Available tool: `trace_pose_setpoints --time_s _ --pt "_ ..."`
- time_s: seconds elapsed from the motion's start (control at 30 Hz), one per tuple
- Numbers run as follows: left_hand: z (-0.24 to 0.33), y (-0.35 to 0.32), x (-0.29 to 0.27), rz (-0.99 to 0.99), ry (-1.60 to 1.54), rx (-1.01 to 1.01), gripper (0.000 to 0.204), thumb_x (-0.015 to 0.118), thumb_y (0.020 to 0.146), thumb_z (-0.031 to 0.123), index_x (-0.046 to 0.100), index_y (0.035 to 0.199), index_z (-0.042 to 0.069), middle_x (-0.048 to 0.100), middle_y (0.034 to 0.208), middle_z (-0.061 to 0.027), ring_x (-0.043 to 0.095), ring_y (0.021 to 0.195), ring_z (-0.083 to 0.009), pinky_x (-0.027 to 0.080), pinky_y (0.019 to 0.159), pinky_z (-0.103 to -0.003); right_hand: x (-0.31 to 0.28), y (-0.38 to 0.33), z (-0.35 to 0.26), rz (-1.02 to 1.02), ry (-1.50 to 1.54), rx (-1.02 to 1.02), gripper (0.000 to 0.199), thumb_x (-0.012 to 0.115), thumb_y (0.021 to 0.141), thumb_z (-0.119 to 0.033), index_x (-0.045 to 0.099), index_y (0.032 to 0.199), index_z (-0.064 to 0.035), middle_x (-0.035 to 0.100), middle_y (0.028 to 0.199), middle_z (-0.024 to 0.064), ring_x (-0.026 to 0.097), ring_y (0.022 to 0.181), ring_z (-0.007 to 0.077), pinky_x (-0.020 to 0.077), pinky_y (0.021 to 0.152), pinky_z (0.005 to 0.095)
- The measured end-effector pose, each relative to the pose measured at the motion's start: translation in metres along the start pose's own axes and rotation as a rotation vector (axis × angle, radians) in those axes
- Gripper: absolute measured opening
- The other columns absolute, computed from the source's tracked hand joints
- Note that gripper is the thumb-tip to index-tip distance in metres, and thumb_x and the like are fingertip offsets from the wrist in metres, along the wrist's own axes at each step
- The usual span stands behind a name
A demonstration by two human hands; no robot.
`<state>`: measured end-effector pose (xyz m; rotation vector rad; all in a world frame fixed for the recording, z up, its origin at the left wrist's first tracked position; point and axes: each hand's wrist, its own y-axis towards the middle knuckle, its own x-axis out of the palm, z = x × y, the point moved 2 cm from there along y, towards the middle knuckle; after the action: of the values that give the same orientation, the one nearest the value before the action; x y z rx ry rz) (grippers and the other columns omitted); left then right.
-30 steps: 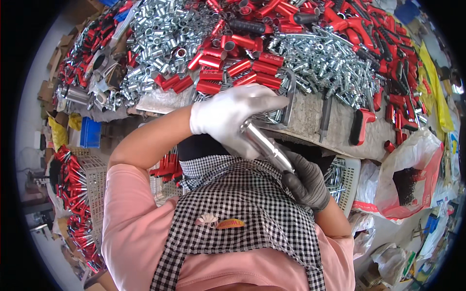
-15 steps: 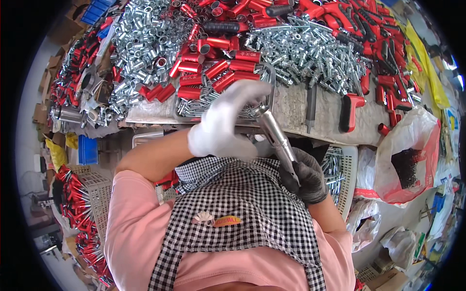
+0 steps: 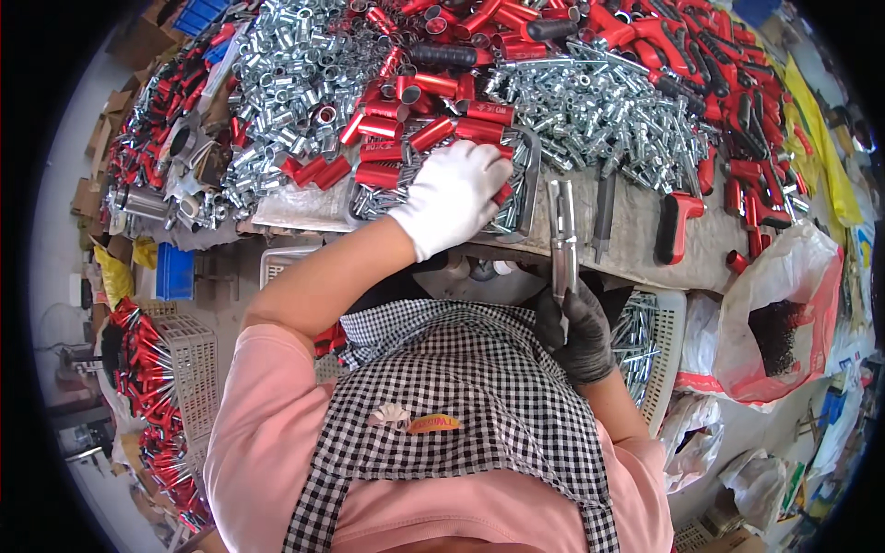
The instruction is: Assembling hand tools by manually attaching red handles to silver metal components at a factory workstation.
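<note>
Metal rod (image 3: 561, 235) upright, gripped in gloved right hand (image 3: 579, 332) | left hand (image 3: 454, 194) white-gloved, fingers curled into red sleeves (image 3: 406, 138) on desk (image 3: 636, 230)

The left glove (image 3: 454, 195) was white; the right glove (image 3: 578, 330) was dark grey. The tool (image 3: 561, 241) was silver. The sleeves (image 3: 441, 103) were red, the bolts (image 3: 590, 106) silver. The apron (image 3: 461, 405) was black-and-white check, the shirt (image 3: 263, 433) pink, the bag (image 3: 784, 323) red and white.
</note>
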<state>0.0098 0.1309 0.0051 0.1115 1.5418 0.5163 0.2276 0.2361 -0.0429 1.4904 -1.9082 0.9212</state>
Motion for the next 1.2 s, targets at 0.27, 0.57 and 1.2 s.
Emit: trace_pose_setpoints --time_s 0.27,0.57,1.2 --pt "-0.011 0.03 0.001 -0.188 -0.083 -0.046 0.029 0.07 0.076 0.009 0.065 0.104 0.007 0.062 0.098 -0.0103 0.06 0.095 -0.03 0.05 0.085 -0.04 0.006 -0.006 -0.008 0.055 -0.189 -0.03 0.06 0.072 0.085 -0.04 0.054 0.127 -0.0011 0.053 0.066 0.0028 0.045 0.049 0.0097 0.0348 0.046 0.0217" --pt "-0.035 -0.018 -0.033 0.213 -1.912 -0.515 0.059 0.048 0.094 0.004 0.028 0.149 0.0 0.055 0.13 -0.0195 0.06 0.113 -0.0263 0.047 0.097 -0.037 0.013 0.005 0.002 -0.045 -0.251 0.022 0.065 0.073 0.083 -0.044 0.054 0.127 0.0003 0.054 0.064 0.0026 0.047 0.049 0.0093 0.0345 0.045 0.0217" --pt "-0.021 -0.049 -0.053 0.035 -1.502 -0.291 0.058 0.06 0.097 0.028 0.036 0.14 -0.002 0.057 0.117 -0.019 0.062 0.107 -0.0291 0.053 0.088 -0.041 0.038 0.026 0.02 -0.212 -0.207 0.238 0.072 0.074 0.084 -0.041 0.048 0.136 0.0017 0.053 0.07 0.0015 0.045 0.049 0.0091 0.0315 0.045 0.0214"
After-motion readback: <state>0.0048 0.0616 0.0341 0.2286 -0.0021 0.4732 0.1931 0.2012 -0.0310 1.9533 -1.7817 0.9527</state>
